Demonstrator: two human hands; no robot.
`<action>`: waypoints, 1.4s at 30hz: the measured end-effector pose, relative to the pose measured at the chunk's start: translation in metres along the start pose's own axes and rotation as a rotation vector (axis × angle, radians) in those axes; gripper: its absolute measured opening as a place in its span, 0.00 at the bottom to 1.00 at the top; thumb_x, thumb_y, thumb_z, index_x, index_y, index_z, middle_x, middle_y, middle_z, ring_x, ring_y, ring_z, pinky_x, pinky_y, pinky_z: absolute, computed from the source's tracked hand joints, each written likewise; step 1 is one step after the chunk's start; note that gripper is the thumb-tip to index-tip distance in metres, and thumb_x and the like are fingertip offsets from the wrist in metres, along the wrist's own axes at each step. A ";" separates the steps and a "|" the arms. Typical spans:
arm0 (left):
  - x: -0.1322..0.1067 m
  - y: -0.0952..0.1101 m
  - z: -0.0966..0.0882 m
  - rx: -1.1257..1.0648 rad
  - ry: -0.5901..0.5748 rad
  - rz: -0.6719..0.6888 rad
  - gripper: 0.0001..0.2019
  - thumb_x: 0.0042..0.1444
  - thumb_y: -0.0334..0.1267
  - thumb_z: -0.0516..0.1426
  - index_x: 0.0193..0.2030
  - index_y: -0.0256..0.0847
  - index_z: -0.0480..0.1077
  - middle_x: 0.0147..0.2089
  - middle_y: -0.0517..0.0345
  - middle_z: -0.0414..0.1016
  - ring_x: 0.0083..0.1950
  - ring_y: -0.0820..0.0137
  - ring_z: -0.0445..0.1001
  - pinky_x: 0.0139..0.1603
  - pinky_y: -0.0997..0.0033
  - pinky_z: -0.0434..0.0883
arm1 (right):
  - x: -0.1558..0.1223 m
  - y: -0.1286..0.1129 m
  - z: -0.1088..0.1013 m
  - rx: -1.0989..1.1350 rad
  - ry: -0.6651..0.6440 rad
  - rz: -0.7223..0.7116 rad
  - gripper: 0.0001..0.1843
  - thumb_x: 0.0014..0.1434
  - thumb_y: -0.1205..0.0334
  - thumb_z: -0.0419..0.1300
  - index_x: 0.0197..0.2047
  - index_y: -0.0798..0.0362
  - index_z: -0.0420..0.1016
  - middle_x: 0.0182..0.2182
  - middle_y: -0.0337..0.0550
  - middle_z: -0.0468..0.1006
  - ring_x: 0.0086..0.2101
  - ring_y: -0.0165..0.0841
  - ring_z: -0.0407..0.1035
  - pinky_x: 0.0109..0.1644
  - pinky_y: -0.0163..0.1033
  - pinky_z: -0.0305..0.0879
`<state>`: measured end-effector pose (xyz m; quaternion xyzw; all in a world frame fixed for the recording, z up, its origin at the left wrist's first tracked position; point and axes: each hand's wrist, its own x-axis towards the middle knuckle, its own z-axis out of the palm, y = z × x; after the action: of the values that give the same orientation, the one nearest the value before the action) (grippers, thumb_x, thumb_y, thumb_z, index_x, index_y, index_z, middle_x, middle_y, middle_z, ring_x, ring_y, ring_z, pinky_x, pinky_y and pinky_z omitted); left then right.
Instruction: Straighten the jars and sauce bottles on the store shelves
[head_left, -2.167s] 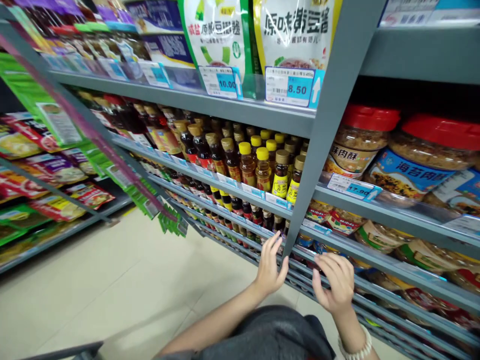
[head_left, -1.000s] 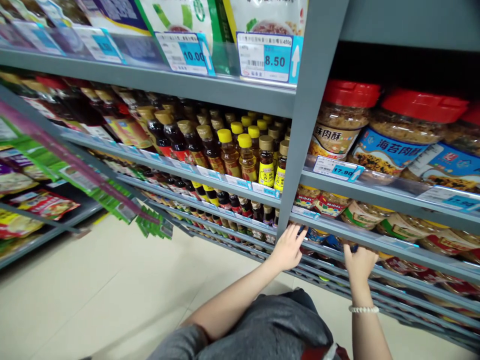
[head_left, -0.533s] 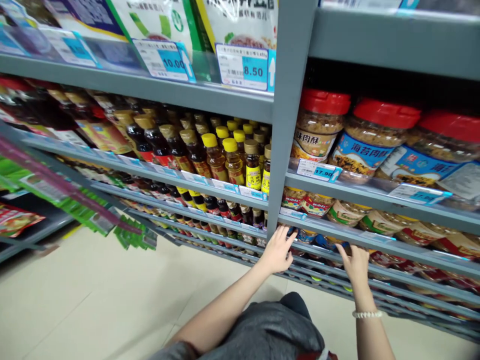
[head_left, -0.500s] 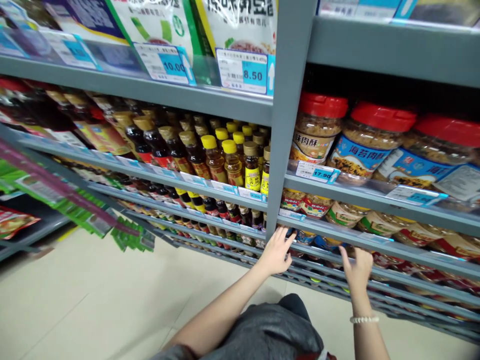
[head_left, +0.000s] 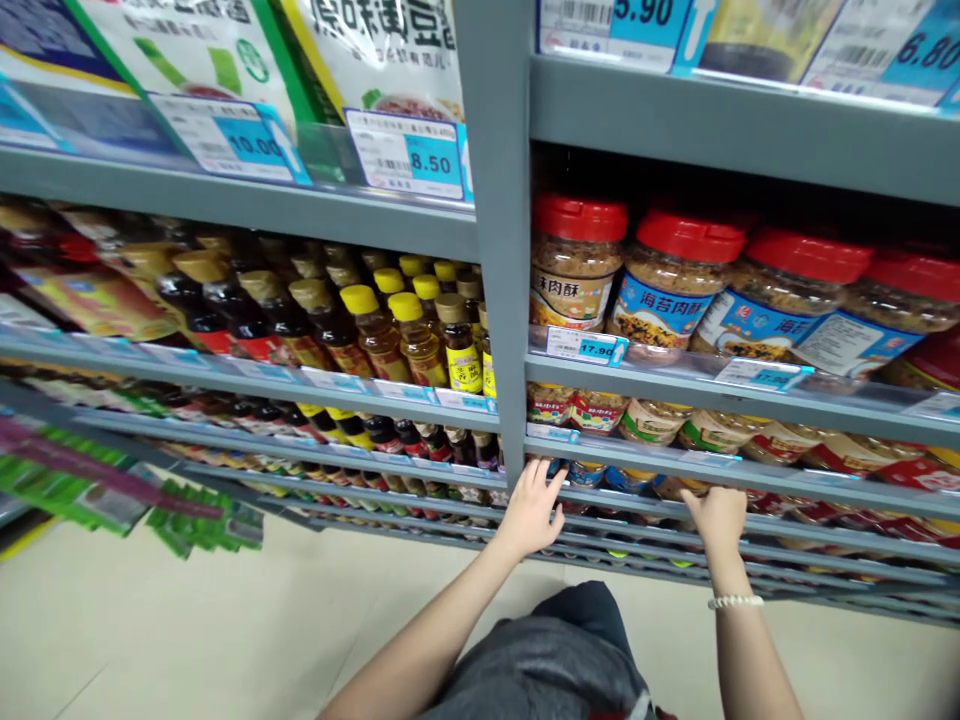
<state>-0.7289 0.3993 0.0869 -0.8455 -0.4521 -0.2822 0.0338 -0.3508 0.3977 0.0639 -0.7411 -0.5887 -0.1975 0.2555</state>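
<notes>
My left hand (head_left: 532,508) is held with fingers spread at the foot of the grey shelf post (head_left: 501,260), over the edge of a low shelf. Nothing is in it, and small jars with blue labels (head_left: 585,474) are just beyond its fingertips. To the right, my right hand (head_left: 718,517) hangs at the same shelf, its thumb stuck out to the left. Its other fingers point away and are partly hidden; no object shows in it. Whether either hand touches the shelf, I cannot tell. A pale beaded bracelet (head_left: 736,602) circles the right wrist.
Red-lidded jars (head_left: 679,275) fill the upper right shelf. On the left shelf stand sauce bottles (head_left: 367,325), with bagged goods (head_left: 397,60) above. Green hanging packets (head_left: 202,515) jut out at left, over the pale tiled floor (head_left: 225,620). My legs are close to the shelves.
The view has turned to the right, so the shelves and post appear further left. My hands keep almost the same pose at the low shelf.
</notes>
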 end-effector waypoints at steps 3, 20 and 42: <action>-0.001 0.000 0.001 0.016 0.010 0.008 0.29 0.51 0.35 0.54 0.62 0.33 0.65 0.62 0.38 0.50 0.65 0.50 0.51 0.64 0.51 0.58 | -0.005 0.008 0.001 -0.036 -0.114 0.002 0.36 0.70 0.38 0.53 0.41 0.72 0.67 0.38 0.53 0.58 0.51 0.30 0.51 0.67 0.39 0.45; -0.003 0.004 0.004 0.055 0.058 -0.014 0.25 0.53 0.33 0.53 0.59 0.31 0.68 0.63 0.38 0.52 0.65 0.50 0.52 0.65 0.51 0.57 | -0.018 -0.042 0.013 -0.074 0.010 0.225 0.31 0.68 0.44 0.59 0.41 0.73 0.66 0.42 0.55 0.57 0.57 0.35 0.44 0.69 0.45 0.38; 0.069 0.080 0.049 -0.023 -0.028 0.251 0.21 0.61 0.35 0.50 0.61 0.35 0.64 0.54 0.49 0.69 0.52 0.62 0.67 0.52 0.62 0.67 | -0.017 -0.012 -0.017 0.182 0.186 -0.006 0.43 0.74 0.32 0.38 0.40 0.70 0.66 0.37 0.53 0.58 0.49 0.27 0.52 0.66 0.34 0.47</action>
<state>-0.6142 0.4189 0.0968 -0.8996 -0.3398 -0.2692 0.0529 -0.3664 0.3764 0.0688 -0.6915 -0.5802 -0.2121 0.3746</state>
